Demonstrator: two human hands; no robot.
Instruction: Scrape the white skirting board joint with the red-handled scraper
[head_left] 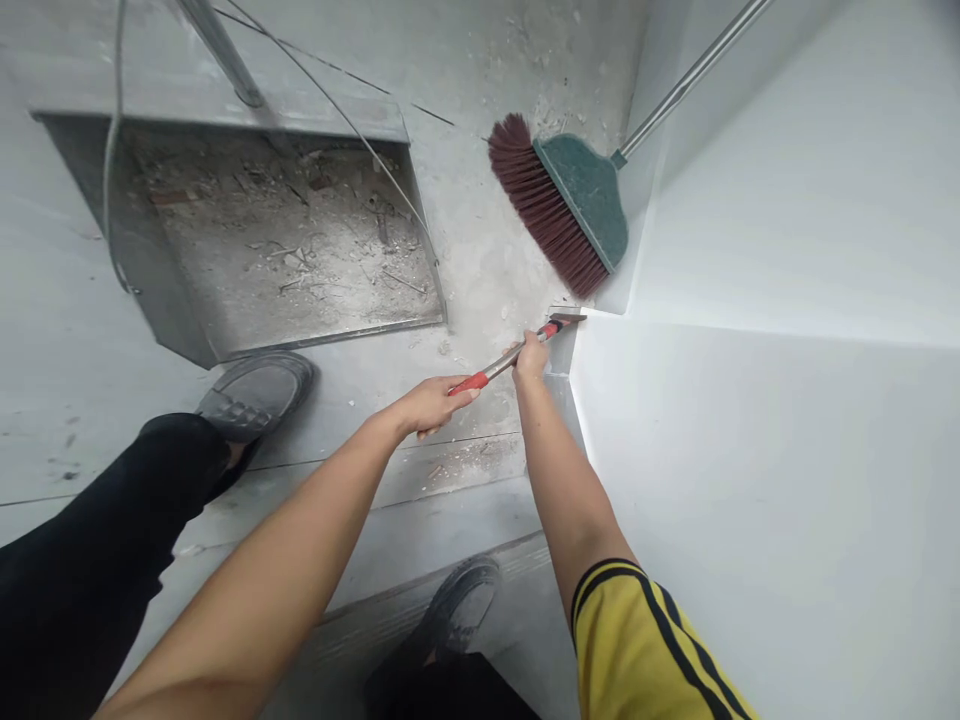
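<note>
1. Dustpan (pixel 285 250): a large metal dustpan lies on the floor (pixel 465 120) at 10 o'clock from the hands. Its open mouth faces the person, and dust and small rubble cover its tray. Judged purpose: it stands near the work spot to receive loosened debris. A metal pole (pixel 221 50) rises from its back edge, and a thin wire (pixel 112 150) arcs over it.

2. Shoes: the left shoe (pixel 255 395) stands just below the dustpan mouth; the right shoe (pixel 461 605) stands at 6 o'clock. The stance straddles the work spot.

3. Left hand (pixel 431 405): the fingers are curled and pressed together around the red rear grip of the scraper (pixel 517 350). This hand appears to steady and drive the tool from behind.

4. Right hand (pixel 531 358): it grips the scraper shaft further forward, fingers closed around it; the individual fingertips cannot be told apart. The forward grip probably adds downward pressure near the blade.

5. Scraper position: the tool lies at a low angle, pointing toward 2 o'clock. Its blade meets the base of the white wall (pixel 750 450) at the outer corner, where floor and wall join.

6. Broom (pixel 562 205): at 1 o'clock from the hands, it leans against the wall, bristles on the floor, handle running up and right. It is parked within reach, touching neither hand.
</note>
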